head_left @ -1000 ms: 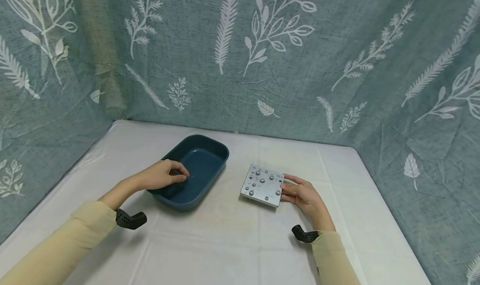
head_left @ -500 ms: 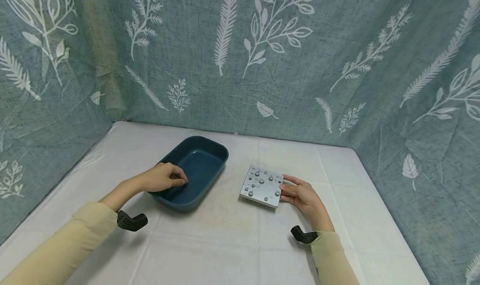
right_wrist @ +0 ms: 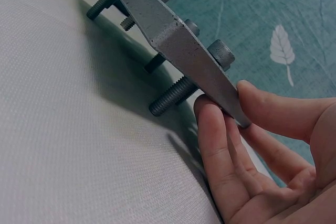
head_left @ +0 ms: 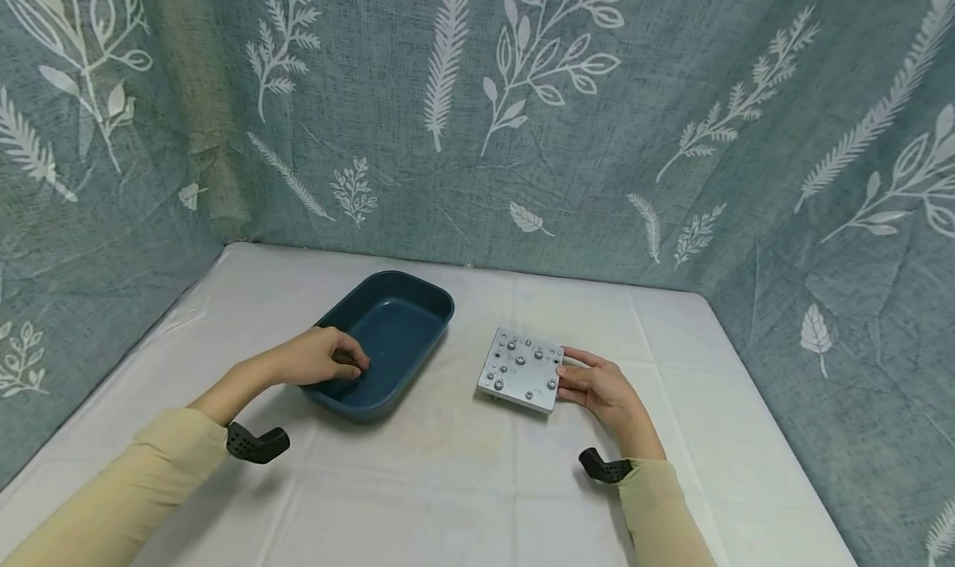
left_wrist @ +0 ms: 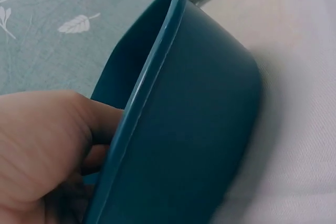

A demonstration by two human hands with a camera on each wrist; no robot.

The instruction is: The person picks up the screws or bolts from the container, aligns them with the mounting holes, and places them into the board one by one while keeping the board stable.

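Between right-hand fingers [right_wrist: 220, 145] and thumb sits the metal plate [head_left: 522, 370].

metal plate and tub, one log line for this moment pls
left hand: fingers curled over blue tub rim | right hand: pinching metal plate edge | plate: bolts through it, on white table

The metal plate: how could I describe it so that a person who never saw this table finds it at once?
On the white table, look right of the blue tub. The metal plate is pinched at its right edge by the right hand. It is the only grey, square thing, studded with bolts that hold it off the cloth.
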